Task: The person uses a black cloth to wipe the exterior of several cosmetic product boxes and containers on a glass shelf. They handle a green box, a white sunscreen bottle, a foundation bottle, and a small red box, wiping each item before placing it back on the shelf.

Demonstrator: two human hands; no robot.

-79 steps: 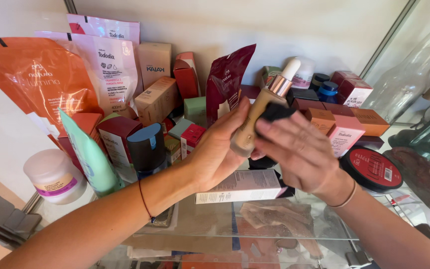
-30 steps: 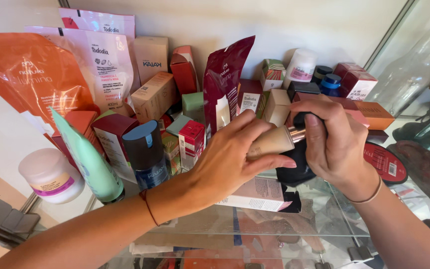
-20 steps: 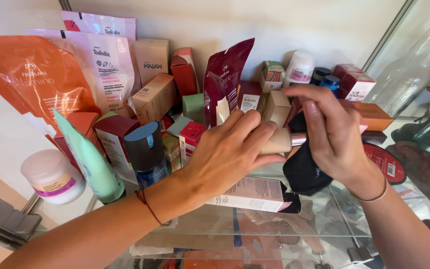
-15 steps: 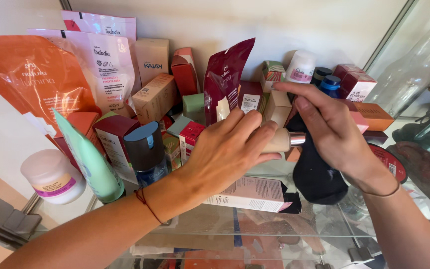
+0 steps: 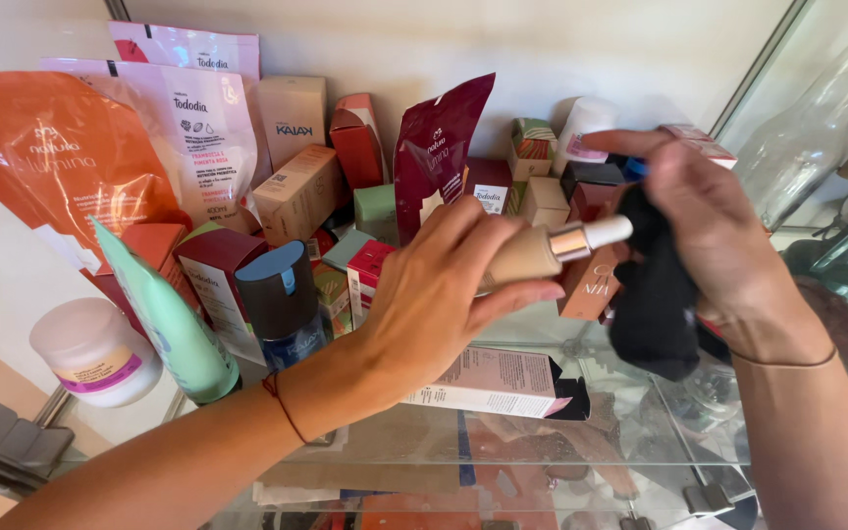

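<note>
- We hold the beige dropper bottle (image 5: pixel 527 257) level in our left hand (image 5: pixel 434 304), fingers (image 5: pixel 503 299) curled shut around its body, its white tip pointing at the right hand.
- Our right hand (image 5: pixel 709 236) bunches a black cloth (image 5: pixel 655 294), fingers closed on it, just beyond the tip.
- Best keep the bottle steady and wipe with small strokes above the glass shelf (image 5: pixel 542 442), clear of the boxes (image 5: pixel 296 191) behind our fingers.

The left forearm rises from the lower left of the frame to the left hand (image 5: pixel 444 294) at centre, fingers curled closed in a grip, pointing right. The right hand (image 5: pixel 709 236) at right centre is closed too, its forearm running down to the lower right corner.
</note>
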